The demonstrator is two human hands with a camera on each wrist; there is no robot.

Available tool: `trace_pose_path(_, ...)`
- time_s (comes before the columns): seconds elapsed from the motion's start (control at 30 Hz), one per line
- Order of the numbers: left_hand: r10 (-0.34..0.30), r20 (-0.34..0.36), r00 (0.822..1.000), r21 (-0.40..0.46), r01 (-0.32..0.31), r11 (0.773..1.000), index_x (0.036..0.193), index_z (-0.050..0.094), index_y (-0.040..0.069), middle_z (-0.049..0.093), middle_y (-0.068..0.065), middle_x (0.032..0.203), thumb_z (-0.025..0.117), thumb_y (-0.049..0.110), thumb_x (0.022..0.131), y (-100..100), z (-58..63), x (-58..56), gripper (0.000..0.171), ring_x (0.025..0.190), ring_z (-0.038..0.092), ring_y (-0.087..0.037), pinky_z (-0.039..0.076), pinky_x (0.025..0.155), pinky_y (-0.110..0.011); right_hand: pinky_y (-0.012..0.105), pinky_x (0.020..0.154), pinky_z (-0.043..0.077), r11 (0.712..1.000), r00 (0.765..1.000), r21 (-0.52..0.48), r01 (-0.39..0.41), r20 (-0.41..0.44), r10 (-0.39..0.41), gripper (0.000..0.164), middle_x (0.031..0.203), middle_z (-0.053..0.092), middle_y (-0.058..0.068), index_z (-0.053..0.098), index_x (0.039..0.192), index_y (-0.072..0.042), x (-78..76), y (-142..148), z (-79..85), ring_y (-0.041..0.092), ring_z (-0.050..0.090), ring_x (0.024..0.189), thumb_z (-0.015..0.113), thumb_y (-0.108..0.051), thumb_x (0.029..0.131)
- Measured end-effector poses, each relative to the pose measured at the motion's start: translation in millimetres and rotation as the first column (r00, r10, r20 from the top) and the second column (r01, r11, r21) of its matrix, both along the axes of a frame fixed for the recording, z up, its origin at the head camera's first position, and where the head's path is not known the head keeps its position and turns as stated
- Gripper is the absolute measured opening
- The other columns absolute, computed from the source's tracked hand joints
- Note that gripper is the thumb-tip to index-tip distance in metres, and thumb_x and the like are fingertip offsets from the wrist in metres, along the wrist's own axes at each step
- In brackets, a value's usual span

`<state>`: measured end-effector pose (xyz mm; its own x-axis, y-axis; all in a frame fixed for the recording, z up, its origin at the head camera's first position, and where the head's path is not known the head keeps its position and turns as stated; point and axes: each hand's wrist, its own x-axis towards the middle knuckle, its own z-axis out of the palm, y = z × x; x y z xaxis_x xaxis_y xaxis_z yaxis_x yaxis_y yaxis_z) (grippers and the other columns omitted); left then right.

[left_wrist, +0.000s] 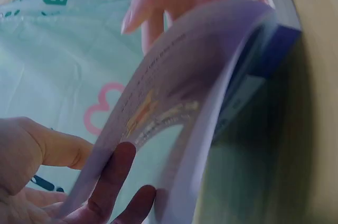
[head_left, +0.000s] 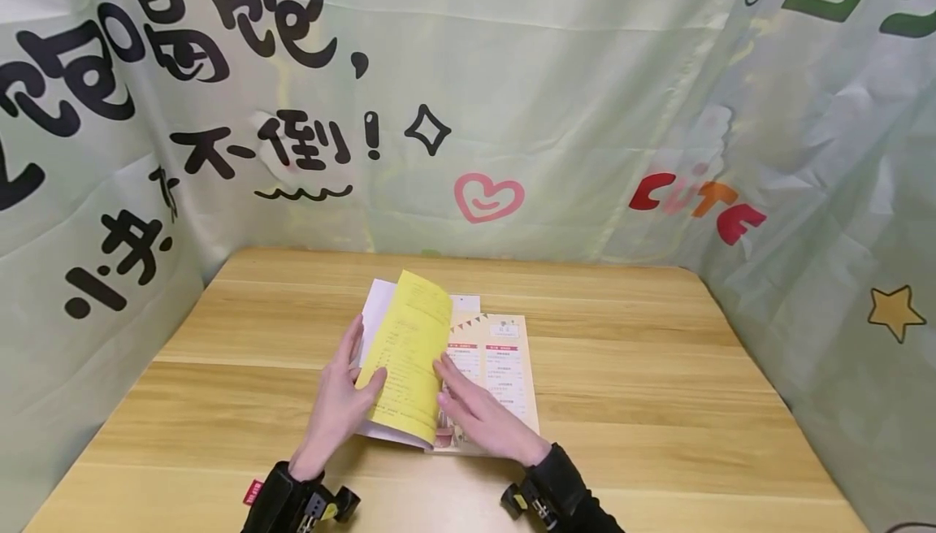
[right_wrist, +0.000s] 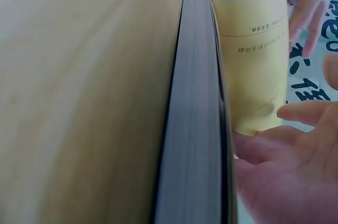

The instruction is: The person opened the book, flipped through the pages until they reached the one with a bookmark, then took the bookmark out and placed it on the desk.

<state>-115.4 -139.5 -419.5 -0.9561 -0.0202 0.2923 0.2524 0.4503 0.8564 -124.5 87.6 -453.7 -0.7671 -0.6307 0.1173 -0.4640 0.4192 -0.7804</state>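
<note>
A thick book (head_left: 494, 415) lies open on the table. Its yellow page (head_left: 411, 354) and the pale front cover (left_wrist: 158, 86) behind it stand up on the left, bowed toward the spine. My left hand (head_left: 346, 395) pinches these leaves at their left edge, thumb over the yellow side and fingers behind the cover. On the other side my right hand (head_left: 486, 419) rests over the book's inner edge, its fingertips right at the yellow page and its fingers fairly straight. The right wrist view shows the thick page block (right_wrist: 195, 102) beside that hand.
The wooden table (head_left: 643, 387) stretches around the book on all sides. Behind it hangs a pale printed cloth (head_left: 570, 110) with black lettering and a pink heart (head_left: 489, 198). Both wrists wear black camera straps (head_left: 281, 496).
</note>
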Motion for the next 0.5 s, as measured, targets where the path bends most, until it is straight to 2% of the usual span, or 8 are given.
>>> trace_pose_path(0.17,0.022,0.020,1.000,-0.098,-0.020,0.995,0.148,0.028,-0.003,0.028,-0.029,0.150,0.062,-0.009,0.080,-8,-6.2,1.9,0.076,0.132,0.030,-0.045,0.044,0.094,-0.060,0.050,0.115,0.019,0.998,0.999,0.053,-0.037,-0.010,0.038,0.061,0.159,0.010,0.011,0.022,0.152,-0.005,-0.3,1,-2.6,0.019,0.012,0.143,0.033,-0.041,0.104)
trace_pose_path(0.23,0.030,0.019,0.999,-0.140,-0.028,0.990,0.147,0.032,-0.003,0.029,-0.030,0.149,0.062,-0.009,0.080,-11,-8.8,2.9,0.074,0.109,0.056,-0.040,0.054,0.086,-0.054,0.051,0.116,0.018,0.996,0.998,0.066,-0.059,-0.007,0.060,0.060,0.159,0.010,0.010,0.024,0.152,-0.005,-0.5,0,-2.9,0.019,0.012,0.143,0.032,-0.041,0.104)
trace_pose_path(0.27,0.031,0.016,0.999,-0.161,-0.028,0.987,0.146,0.033,-0.003,0.029,-0.031,0.149,0.062,-0.010,0.079,-12,-9.9,3.4,0.073,0.091,0.062,-0.036,0.057,0.078,-0.048,0.052,0.115,0.017,0.995,0.997,0.073,-0.072,-0.011,0.073,0.060,0.159,0.011,0.010,0.026,0.152,-0.005,-0.6,0,-2.9,0.020,0.012,0.143,0.031,-0.041,0.104)
trace_pose_path(0.3,0.030,0.011,0.999,-0.186,-0.027,0.982,0.145,0.035,-0.003,0.029,-0.031,0.149,0.061,-0.010,0.079,-13,-11.0,3.9,0.072,0.074,0.061,-0.029,0.058,0.069,-0.041,0.053,0.116,0.016,0.993,0.996,0.079,-0.083,-0.010,0.084,0.059,0.159,0.011,0.010,0.027,0.151,-0.005,-0.7,-1,-3.0,0.020,0.012,0.143,0.031,-0.041,0.104)
trace_pose_path(0.37,0.023,0.004,1.000,-0.224,-0.021,0.974,0.143,0.038,-0.004,0.029,-0.032,0.148,0.061,-0.011,0.078,-15,-13.2,4.9,0.070,0.050,0.044,-0.015,0.049,0.051,-0.031,0.054,0.116,0.015,0.990,0.995,0.096,-0.101,-0.017,0.103,0.059,0.159,0.013,0.011,0.030,0.150,-0.004,-0.6,-2,-2.8,0.022,0.013,0.143,0.030,-0.040,0.104)
trace_pose_path(0.4,0.015,0.003,1.000,-0.241,-0.014,0.970,0.142,0.039,-0.004,0.029,-0.033,0.148,0.061,-0.012,0.078,-15,-14.1,5.3,0.069,0.047,0.034,-0.011,0.043,0.046,-0.028,0.055,0.115,0.015,0.989,0.994,0.106,-0.108,-0.020,0.111,0.058,0.159,0.014,0.012,0.031,0.150,-0.003,-0.3,-2,-2.4,0.024,0.013,0.143,0.030,-0.040,0.105)
trace_pose_path(0.5,0.006,-0.001,1.000,-0.320,-0.006,0.947,0.139,0.045,-0.005,0.030,-0.032,0.148,0.061,-0.012,0.077,-17,-16.9,6.3,0.065,0.048,0.037,-0.009,0.039,0.043,-0.023,0.056,0.115,0.013,0.982,0.992,0.145,-0.119,-0.028,0.124,0.058,0.158,0.016,0.012,0.032,0.149,-0.004,1.0,-4,-1.8,0.028,0.012,0.143,0.029,-0.041,0.105)
